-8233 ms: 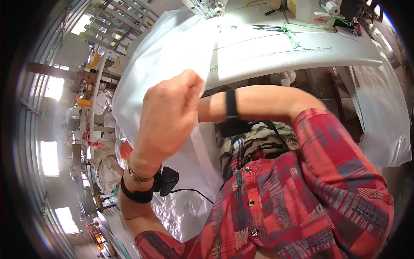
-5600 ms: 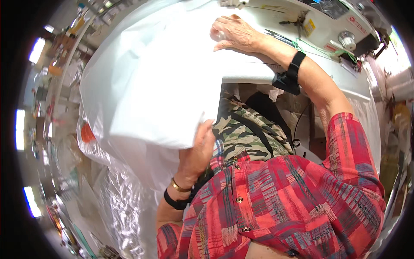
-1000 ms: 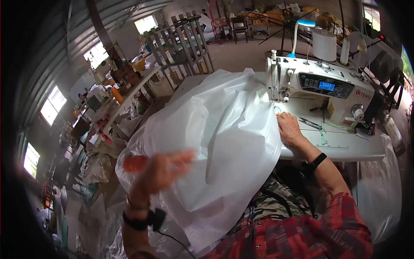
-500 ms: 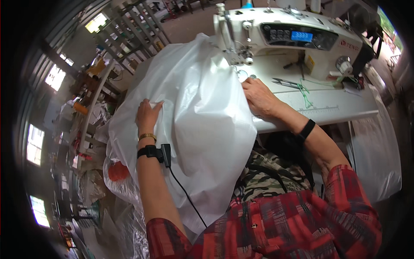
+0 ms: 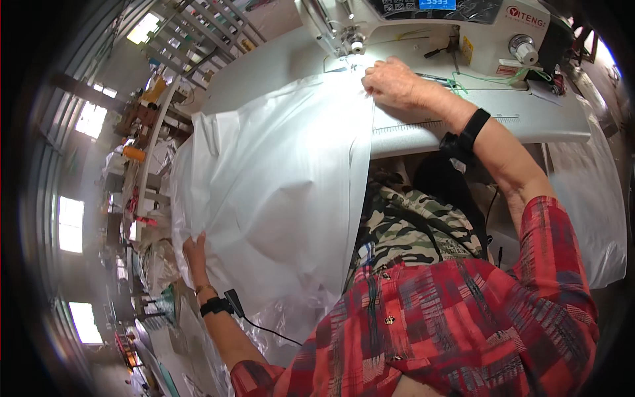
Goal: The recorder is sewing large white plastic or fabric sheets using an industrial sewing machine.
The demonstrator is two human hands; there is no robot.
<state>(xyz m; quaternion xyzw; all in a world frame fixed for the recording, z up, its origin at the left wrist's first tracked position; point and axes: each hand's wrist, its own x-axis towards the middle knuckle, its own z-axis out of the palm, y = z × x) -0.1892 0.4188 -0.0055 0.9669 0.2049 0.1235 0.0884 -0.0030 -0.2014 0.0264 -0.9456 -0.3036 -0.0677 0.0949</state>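
Observation:
A large white plastic sheet (image 5: 284, 178) is spread from the sewing machine (image 5: 486, 43) down over the table's front edge toward my lap. My right hand (image 5: 395, 85) is closed, pinching the sheet's upper right corner just in front of the lit needle area (image 5: 354, 46). At the sheet's lower left edge, my left hand (image 5: 194, 257) grips the plastic between thumb and fingers, its fingertips partly hidden. Behind my right hand lie dark thread snips (image 5: 433, 79), partly covered, beside a tangle of green thread (image 5: 456, 85).
The pale machine table (image 5: 476, 132) has a ruler scale along its front. Clear plastic (image 5: 589, 205) hangs at the right. To the left are a cluttered shelf (image 5: 149, 159) and metal racks (image 5: 198, 40). A black cable (image 5: 271, 336) runs from my left wrist strap.
My left hand has moved down and left along the sheet. My right hand has lifted toward the needle with the corner. The sheet has come off the machine's left side and lies flatter.

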